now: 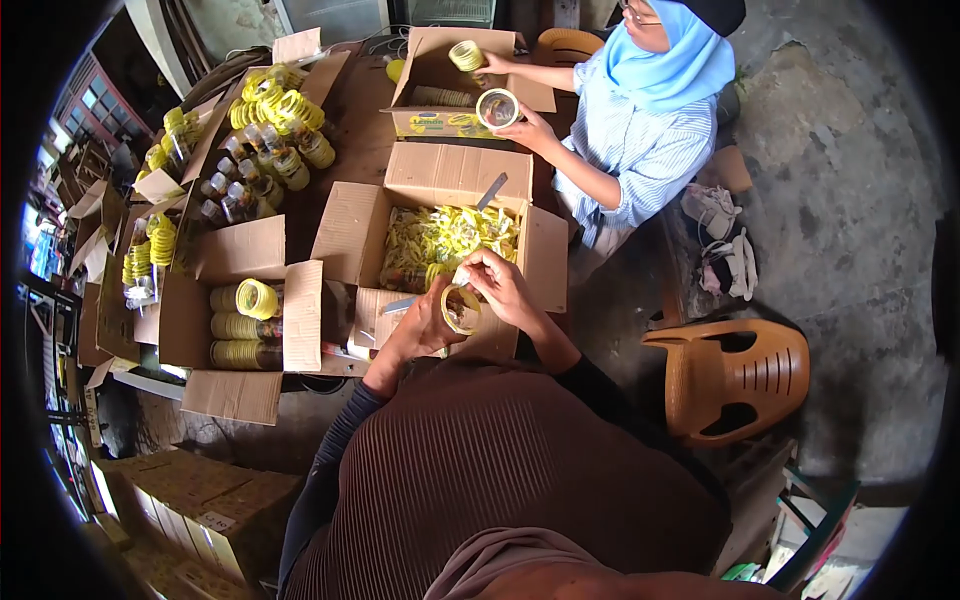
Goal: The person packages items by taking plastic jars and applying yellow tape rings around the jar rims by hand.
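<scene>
My left hand [425, 325] is wrapped round a round cup with a yellow rim [461, 309], its open top facing up and something brown inside. Close beside the rim, my right hand [500, 290] pinches a small whitish piece, too small to make out. Both hands are over the near edge of an open cardboard box [458, 172] filled with yellow and clear wrappers [450, 240]. A knife-like strip [492, 190] leans at that box's far right.
A co-worker [640, 130] at the upper right holds two cups over another box [455, 122]. Stacked yellow-rimmed cups fill a box [225, 398] at left; more cups [285, 120] stand behind. An orange plastic chair [740, 375] is at right.
</scene>
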Demonstrator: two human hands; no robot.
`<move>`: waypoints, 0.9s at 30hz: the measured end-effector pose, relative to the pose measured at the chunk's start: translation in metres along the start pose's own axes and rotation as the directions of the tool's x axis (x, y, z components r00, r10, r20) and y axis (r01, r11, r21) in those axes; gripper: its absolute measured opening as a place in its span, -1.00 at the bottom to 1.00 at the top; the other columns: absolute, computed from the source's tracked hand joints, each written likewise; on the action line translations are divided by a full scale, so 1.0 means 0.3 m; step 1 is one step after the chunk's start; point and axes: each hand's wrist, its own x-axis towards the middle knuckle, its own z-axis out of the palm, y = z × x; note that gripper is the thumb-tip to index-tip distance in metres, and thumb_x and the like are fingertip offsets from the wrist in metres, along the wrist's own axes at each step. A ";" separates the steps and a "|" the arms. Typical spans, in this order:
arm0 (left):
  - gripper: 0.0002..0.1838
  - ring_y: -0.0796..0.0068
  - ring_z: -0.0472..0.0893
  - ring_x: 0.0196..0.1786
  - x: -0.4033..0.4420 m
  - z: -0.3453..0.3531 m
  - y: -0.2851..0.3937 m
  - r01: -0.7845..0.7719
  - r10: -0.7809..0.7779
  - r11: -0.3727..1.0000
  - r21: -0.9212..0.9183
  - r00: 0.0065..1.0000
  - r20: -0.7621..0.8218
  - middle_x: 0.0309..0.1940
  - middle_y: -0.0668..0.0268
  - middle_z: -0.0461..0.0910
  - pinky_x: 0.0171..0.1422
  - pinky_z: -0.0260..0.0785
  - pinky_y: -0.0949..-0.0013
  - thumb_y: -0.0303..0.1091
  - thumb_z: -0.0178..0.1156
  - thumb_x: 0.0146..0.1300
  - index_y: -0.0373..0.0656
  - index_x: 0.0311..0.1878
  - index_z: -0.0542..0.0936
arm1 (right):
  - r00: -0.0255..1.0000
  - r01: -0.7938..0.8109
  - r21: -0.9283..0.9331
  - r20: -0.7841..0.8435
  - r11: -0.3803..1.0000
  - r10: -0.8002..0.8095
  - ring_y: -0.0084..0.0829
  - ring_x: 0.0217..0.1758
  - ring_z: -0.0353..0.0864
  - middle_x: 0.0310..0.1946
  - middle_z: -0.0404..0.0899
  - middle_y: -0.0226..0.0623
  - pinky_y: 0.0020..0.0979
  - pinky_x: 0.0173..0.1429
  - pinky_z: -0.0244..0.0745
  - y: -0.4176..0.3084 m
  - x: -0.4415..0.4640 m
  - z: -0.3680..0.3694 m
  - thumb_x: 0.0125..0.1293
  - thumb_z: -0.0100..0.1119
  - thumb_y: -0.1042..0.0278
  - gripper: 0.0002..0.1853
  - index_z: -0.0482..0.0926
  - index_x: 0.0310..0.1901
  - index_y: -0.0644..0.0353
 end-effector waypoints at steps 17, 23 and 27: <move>-0.39 0.06 0.64 -0.25 -0.018 0.048 0.009 -0.080 0.080 0.997 0.017 0.997 0.011 -0.30 0.06 0.63 -0.11 0.49 0.20 -0.29 0.48 -0.17 -0.31 -0.02 0.48 | 0.954 -0.067 -0.143 -0.299 0.987 0.022 -0.54 -0.37 0.55 -0.44 0.56 -0.24 -0.45 -0.27 0.41 0.001 -0.056 0.062 0.36 0.21 0.38 -0.83 0.63 -0.30 0.33; -0.48 -0.07 0.65 -0.19 -0.017 0.079 -0.014 0.026 -0.028 0.999 0.045 0.999 0.039 -0.32 -0.03 0.63 -0.09 0.49 0.11 -0.23 0.41 -0.12 -0.32 -0.11 0.49 | 0.911 -0.168 -0.069 -0.391 0.983 0.128 -0.50 -0.46 0.42 -0.52 0.45 -0.28 -0.39 -0.35 0.34 0.121 -0.051 0.073 0.32 0.25 0.36 -0.80 0.58 -0.39 0.32; -0.48 -0.10 0.63 -0.16 -0.018 0.082 0.002 0.185 -0.192 0.979 0.087 0.978 0.079 -0.27 -0.07 0.63 -0.06 0.48 0.08 -0.18 0.41 -0.10 -0.31 -0.12 0.50 | 0.901 -0.192 -0.103 -0.413 0.976 0.134 -0.48 -0.43 0.49 -0.47 0.48 -0.27 -0.39 -0.34 0.38 0.121 -0.046 0.081 0.30 0.25 0.41 -0.85 0.59 -0.36 0.31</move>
